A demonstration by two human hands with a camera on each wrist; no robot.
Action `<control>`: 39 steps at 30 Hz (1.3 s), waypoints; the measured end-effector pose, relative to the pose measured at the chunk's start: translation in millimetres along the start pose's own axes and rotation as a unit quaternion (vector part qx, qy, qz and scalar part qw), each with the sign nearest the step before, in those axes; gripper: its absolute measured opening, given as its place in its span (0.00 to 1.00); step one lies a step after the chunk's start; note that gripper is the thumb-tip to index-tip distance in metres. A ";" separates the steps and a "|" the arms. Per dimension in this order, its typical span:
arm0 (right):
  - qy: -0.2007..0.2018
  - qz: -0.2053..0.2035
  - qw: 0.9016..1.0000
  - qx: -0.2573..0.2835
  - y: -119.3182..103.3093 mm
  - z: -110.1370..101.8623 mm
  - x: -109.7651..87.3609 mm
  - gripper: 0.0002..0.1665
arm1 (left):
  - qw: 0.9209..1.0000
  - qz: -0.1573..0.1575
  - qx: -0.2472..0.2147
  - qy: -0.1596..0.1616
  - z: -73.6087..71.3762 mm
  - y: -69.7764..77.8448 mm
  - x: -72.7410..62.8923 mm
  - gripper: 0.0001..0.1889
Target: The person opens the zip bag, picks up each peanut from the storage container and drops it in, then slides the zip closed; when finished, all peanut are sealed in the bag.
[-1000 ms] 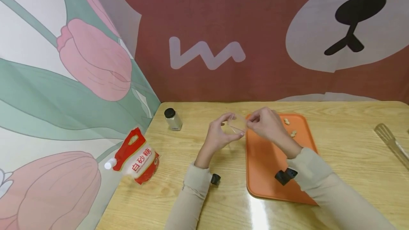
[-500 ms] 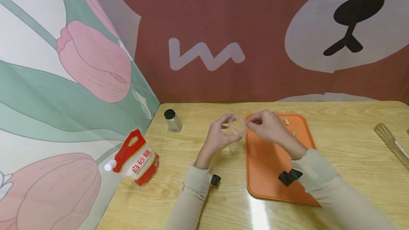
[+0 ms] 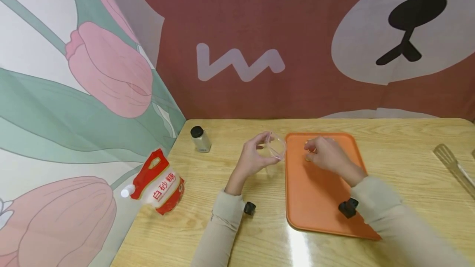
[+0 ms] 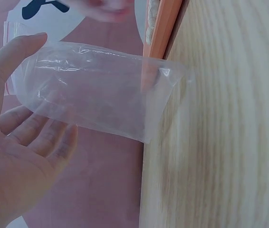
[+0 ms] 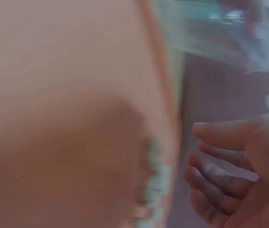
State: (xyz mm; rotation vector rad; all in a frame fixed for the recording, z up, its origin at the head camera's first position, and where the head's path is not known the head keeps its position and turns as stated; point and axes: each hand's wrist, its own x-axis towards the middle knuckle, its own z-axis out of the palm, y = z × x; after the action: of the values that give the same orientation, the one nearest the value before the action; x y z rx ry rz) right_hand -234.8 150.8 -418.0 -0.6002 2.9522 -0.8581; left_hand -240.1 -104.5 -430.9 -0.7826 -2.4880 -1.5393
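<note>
My left hand [image 3: 253,153] grips a clear plastic zip bag [image 4: 91,85] near its mouth, fingers and thumb spread to either side. The bag's mouth gapes toward the right in the head view. Over the far part of the orange tray [image 3: 315,193] is my right hand [image 3: 328,153], apart from the bag. Its fingers look loosely bent in the right wrist view, with nothing seen between them. Several pale peanuts [image 5: 153,190] lie blurred along the tray beside that hand; in the head view the hand covers most of them.
Left of the hands stand a small jar [image 3: 201,141] with a black lid and a red-and-white sugar pouch [image 3: 163,186] with a white cap. A slotted turner [image 3: 450,162] lies at the right on the wooden table [image 3: 404,168]. Printed cloth hangs behind the table.
My right hand has left the bag's mouth and moved right, over the tray and its peanuts. My left hand keeps its hold on the bag, almost unmoved.
</note>
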 end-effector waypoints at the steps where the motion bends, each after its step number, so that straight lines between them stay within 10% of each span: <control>1: -0.005 -0.005 1.000 -0.005 4.1 5.0 0.2 0.12 | 1.000 0.000 -0.002 -0.001 -0.1 0.3 0.0 0.41; 25: 0.023 -0.047 0.998 -0.022 18.4 23.6 3.6 0.03 | 1.000 -0.021 -0.013 -0.006 -1.2 0.9 -2.0 0.41; 39: 0.081 -0.128 0.988 -0.016 -69.7 -34.1 22.8 0.08 | 1.000 -0.023 -0.011 -0.008 1.3 -1.5 -2.5 0.39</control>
State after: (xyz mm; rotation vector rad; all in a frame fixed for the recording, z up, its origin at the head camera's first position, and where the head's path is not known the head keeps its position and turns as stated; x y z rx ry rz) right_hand -234.8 106.0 -350.7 -0.9746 3.0825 -0.9197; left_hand -238.4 -104.9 -433.6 -0.7501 -2.5215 -1.5832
